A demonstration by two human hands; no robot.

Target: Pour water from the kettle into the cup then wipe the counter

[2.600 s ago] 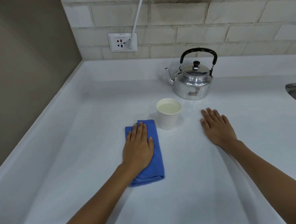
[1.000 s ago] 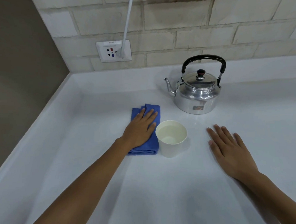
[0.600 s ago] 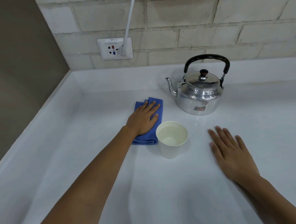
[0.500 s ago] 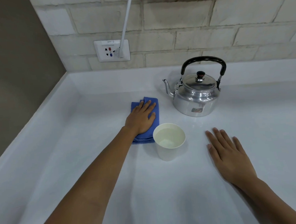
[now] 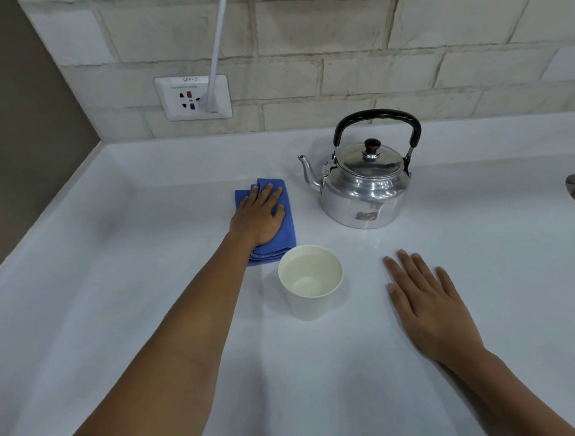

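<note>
Kettle (image 5: 364,187), shiny metal with a black handle, stands upright on the white counter (image 5: 117,293), spout pointing left. Just in front sits 1 white paper cup (image 5: 311,281), holding what looks like water. Left hand (image 5: 257,216) presses flat, fingers spread, on a folded blue cloth (image 5: 288,231) just behind the cup. Right hand (image 5: 427,302) lies open, palm down, to the cup's right.
</note>
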